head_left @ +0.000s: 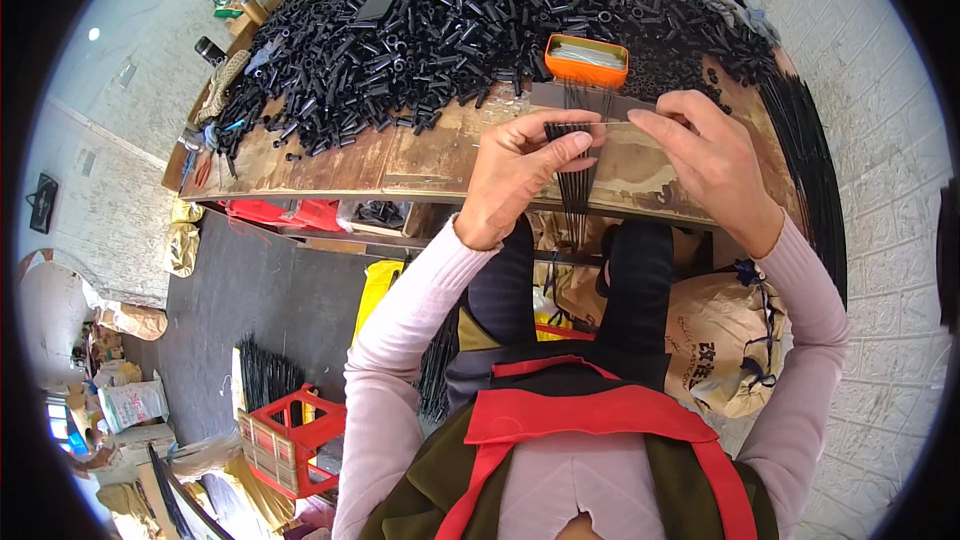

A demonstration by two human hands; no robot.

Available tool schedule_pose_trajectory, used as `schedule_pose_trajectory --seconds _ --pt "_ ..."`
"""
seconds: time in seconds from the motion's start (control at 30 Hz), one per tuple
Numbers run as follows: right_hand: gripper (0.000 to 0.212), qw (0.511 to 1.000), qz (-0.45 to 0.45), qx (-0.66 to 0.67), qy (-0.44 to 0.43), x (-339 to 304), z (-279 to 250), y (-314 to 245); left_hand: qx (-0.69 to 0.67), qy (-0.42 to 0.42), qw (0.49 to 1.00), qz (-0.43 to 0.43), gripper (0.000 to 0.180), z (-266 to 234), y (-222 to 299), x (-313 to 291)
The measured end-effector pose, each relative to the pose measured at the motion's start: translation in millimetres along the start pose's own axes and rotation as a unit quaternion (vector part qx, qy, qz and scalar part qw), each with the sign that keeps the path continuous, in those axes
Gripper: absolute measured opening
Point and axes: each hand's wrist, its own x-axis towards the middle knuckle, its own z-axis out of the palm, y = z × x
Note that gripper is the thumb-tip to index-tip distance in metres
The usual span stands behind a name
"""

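At the near edge of the workbench, my left hand [515, 165] is closed round a bundle of thin black rods [574, 190]. The rods hang down past the bench edge, and their upper ends stick up above my fingers. My right hand [708, 155] is raised just to the right, thumb and forefinger pinched on a thin pale strand [617, 123]. That strand runs across to the rods at my left fingertips; whether it is thread or wire I cannot tell. Behind the hands stands an orange box [586, 65] holding thin whitish pieces.
A large heap of short black tubes [440, 30] covers the back of the wooden bench [430, 165]. A dark flat device [380, 0] lies on it. Long black rods [805, 155] line the right side. Below left stands a red plastic stool [290, 440]; a brown sack [725, 335] sits by my legs.
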Motion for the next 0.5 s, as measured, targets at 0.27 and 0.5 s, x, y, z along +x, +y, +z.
schedule_pose_trajectory --seconds 0.27,0.5 --pt "0.037 0.999 -0.027 0.027 -0.006 2 0 0 -0.005 -0.034 0.999 -0.008 0.027 3 -1 2" --pt "0.029 0.982 0.080 0.160 0.060 15 20 9 0.478 -0.063 0.871 0.089 0.046 -25 -56 -4"
